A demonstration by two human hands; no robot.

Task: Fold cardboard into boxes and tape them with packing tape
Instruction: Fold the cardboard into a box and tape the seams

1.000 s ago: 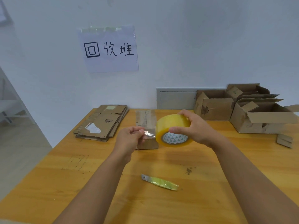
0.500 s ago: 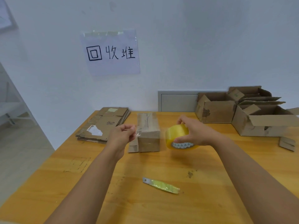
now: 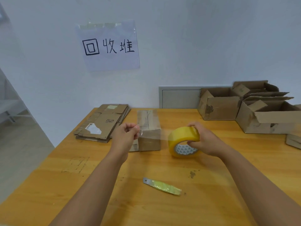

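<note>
1. The right hand (image 3: 205, 139) grips the tape roll (image 3: 183, 141) just above the table (image 3: 65, 193).
2. The left hand (image 3: 124, 136), at the roll's 9 o'clock, pinches the clear tape strip (image 3: 152, 134).
3. The strip stretches across the closed box (image 3: 149, 129), which lies between the hands.

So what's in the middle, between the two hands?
In the head view, clear tape stretches from left hand to tape roll in right hand, with the closed box behind.

yellow tape roll (image 3: 183, 139) with white triangle-patterned core, brown box (image 3: 149, 128), orange-tan table (image 3: 97, 185).
</note>
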